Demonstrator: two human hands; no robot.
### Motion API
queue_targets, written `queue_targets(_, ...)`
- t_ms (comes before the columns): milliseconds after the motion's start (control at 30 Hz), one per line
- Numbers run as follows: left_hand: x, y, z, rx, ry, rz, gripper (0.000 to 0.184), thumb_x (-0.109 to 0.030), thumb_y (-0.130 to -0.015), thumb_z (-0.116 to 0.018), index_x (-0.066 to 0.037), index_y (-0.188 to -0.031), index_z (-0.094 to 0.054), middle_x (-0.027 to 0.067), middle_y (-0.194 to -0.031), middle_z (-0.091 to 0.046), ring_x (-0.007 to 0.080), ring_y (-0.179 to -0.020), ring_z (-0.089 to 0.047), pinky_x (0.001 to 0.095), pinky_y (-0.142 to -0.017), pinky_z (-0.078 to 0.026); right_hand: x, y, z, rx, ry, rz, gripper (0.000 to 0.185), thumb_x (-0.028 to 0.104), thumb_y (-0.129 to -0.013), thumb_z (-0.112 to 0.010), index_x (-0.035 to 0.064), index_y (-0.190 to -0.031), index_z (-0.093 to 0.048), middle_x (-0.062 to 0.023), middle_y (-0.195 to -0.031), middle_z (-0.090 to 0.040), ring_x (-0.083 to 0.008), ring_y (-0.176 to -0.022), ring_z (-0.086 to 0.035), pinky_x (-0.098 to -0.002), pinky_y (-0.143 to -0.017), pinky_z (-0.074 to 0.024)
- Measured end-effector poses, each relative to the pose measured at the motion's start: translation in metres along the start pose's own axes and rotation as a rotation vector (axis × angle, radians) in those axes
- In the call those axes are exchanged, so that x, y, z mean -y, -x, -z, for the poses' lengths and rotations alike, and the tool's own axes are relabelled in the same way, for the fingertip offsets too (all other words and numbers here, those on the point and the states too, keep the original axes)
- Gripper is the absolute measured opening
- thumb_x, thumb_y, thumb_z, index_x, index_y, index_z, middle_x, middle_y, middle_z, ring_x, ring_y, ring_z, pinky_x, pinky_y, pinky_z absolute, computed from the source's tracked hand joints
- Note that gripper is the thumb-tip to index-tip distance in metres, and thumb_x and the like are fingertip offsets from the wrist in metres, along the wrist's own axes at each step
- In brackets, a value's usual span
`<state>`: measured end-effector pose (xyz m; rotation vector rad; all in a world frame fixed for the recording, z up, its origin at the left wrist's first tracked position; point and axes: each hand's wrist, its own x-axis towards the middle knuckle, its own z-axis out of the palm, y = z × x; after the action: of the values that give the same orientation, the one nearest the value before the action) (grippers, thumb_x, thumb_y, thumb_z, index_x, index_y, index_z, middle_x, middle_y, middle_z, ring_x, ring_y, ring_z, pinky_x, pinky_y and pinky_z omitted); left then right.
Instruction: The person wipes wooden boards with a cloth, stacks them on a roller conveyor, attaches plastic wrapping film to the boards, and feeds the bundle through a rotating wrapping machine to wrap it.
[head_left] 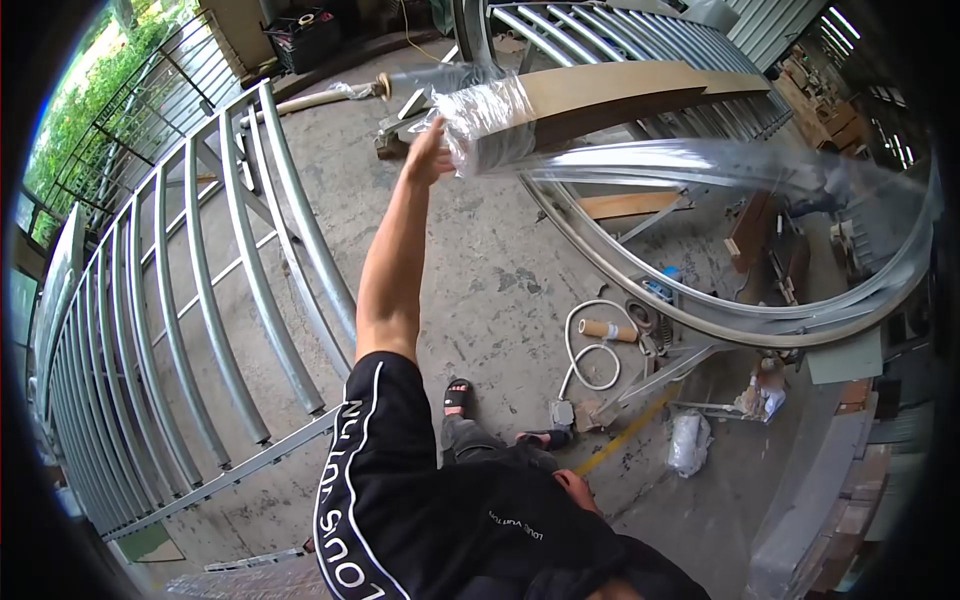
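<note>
My left hand [430, 158] reaches forward at the end of a long brown board stack [600, 95]. Its thumb and fingers look spread against the clear plastic wrap [485, 115] around that end. From the wrap, a loose sheet of clear film [690, 158] stretches right, blurred in places, across a curved metal frame [700, 322]. Low beside my hip is my right hand [575, 490], partly hidden by my black shirt; its fingers are too unclear to read, and I see nothing in it.
A curved metal railing [205, 300] stands on the left. More barred metalwork [640, 40] lies behind the boards. On the concrete floor are a pale hose [568, 345], a cardboard tube [608, 330] and a clear plastic bundle [689, 443]. A dark crate [305, 40] sits at the back.
</note>
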<state>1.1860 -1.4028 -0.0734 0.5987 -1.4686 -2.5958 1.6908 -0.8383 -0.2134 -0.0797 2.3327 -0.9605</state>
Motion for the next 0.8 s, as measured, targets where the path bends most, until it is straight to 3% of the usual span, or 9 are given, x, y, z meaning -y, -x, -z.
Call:
queue_targets(167,-0.020,0.011,-0.014,-0.825,-0.598,-0.587,0.075,-0.057,-0.081,-0.050,0.000,-0.129,-0.045,0.0264,-0.125,-0.049,0.0367,-0.119,-0.045,0.0395,-0.102,-0.031,-0.007,-0.003,-0.004,0.081,0.036,-0.118,0.027,0.029,-0.091,-0.051,0.0079,-0.104,-0.062,-0.0129,-0.099,-0.065,-0.0310,-0.093,-0.062,-0.0357,-0.080,-0.0474)
queue_targets(233,-0.038,0.024,-0.050,-0.870,-0.720,-0.358,0.083,-0.062,-0.079,-0.049,-0.005,-0.136,-0.038,0.0276,-0.131,-0.044,0.0377,-0.124,-0.040,0.0388,-0.104,-0.029,0.006,0.006,-0.002,0.071,0.037,-0.098,0.027,0.029,-0.092,-0.051,0.0079,-0.104,-0.062,-0.0128,-0.098,-0.065,-0.0303,-0.093,-0.062,-0.0353,-0.079,-0.0474)
queue_targets(300,-0.029,-0.004,-0.035,-0.097,-0.408,-0.320,0.089,-0.061,-0.081,-0.046,-0.004,-0.143,-0.021,0.0300,-0.137,-0.035,0.0434,-0.130,-0.030,0.0403,-0.108,-0.024,0.009,-0.002,0.005,0.034,0.040,-0.056,0.027,0.029,-0.092,-0.050,0.0079,-0.104,-0.062,-0.0126,-0.097,-0.065,-0.0296,-0.093,-0.063,-0.0349,-0.079,-0.0474)
queue_targets(400,0.033,0.020,-0.077,-0.371,-0.537,-0.595,0.074,-0.040,-0.092,-0.035,0.008,-0.142,-0.008,0.0333,-0.144,-0.020,0.0416,-0.135,-0.022,0.0376,-0.112,-0.016,0.009,-0.003,-0.007,0.029,-0.034,-0.038,0.025,0.026,-0.094,-0.047,0.0073,-0.102,-0.063,-0.0120,-0.097,-0.065,-0.0299,-0.093,-0.062,-0.0347,-0.079,-0.0471)
queue_targets(567,0.033,0.097,-0.059,-0.231,-0.241,-0.434,0.071,-0.047,-0.092,-0.036,0.004,-0.139,-0.028,0.0255,-0.146,-0.023,0.0340,-0.136,-0.022,0.0385,-0.111,-0.017,0.024,-0.006,0.007,0.035,0.013,-0.137,0.034,0.030,-0.096,-0.039,0.0045,-0.102,-0.062,-0.0144,-0.091,-0.065,-0.0257,-0.085,-0.065,-0.0336,-0.076,-0.0481)
queue_targets(600,0.040,0.082,-0.068,-0.764,-0.470,-0.597,0.069,-0.052,-0.093,-0.030,0.001,-0.136,-0.036,0.0153,-0.135,-0.044,0.0270,-0.127,-0.039,0.0328,-0.107,-0.026,0.020,-0.002,0.003,0.035,0.002,-0.142,0.034,0.030,-0.096,-0.039,0.0045,-0.102,-0.062,-0.0144,-0.091,-0.065,-0.0257,-0.085,-0.065,-0.0336,-0.076,-0.0481)
queue_targets(667,0.031,0.048,-0.082,-0.575,0.265,-0.291,0.066,-0.053,-0.092,-0.033,0.001,-0.128,-0.043,0.0137,-0.128,-0.051,0.0280,-0.117,-0.048,0.0349,-0.101,-0.034,0.011,-0.003,0.000,0.026,-0.014,-0.091,0.024,0.021,-0.092,-0.047,0.0041,-0.100,-0.061,-0.0138,-0.091,-0.064,-0.0265,-0.082,-0.064,-0.0354,-0.075,-0.0487)
queue_targets(700,0.044,0.007,-0.068,0.106,0.620,-0.282,0.066,-0.054,-0.091,-0.034,0.000,-0.127,-0.042,0.0130,-0.131,-0.047,0.0281,-0.113,-0.050,0.0375,-0.099,-0.037,0.007,0.001,-0.006,0.015,-0.014,-0.098,0.024,0.021,-0.092,-0.047,0.0041,-0.100,-0.061,-0.0138,-0.091,-0.064,-0.0265,-0.082,-0.064,-0.0354,-0.075,-0.0487)
queue_targets(800,-0.035,0.021,-0.110,-0.073,0.472,-0.326,0.081,-0.059,-0.085,-0.040,0.000,-0.140,-0.029,0.0189,-0.145,-0.028,0.0326,-0.128,-0.035,0.0398,-0.105,-0.027,-0.007,0.011,-0.005,-0.024,0.115,0.085,0.019,0.011,-0.083,-0.057,0.0048,-0.101,-0.058,-0.0130,-0.092,-0.062,-0.0296,-0.080,-0.063,-0.0365,-0.074,-0.0492)
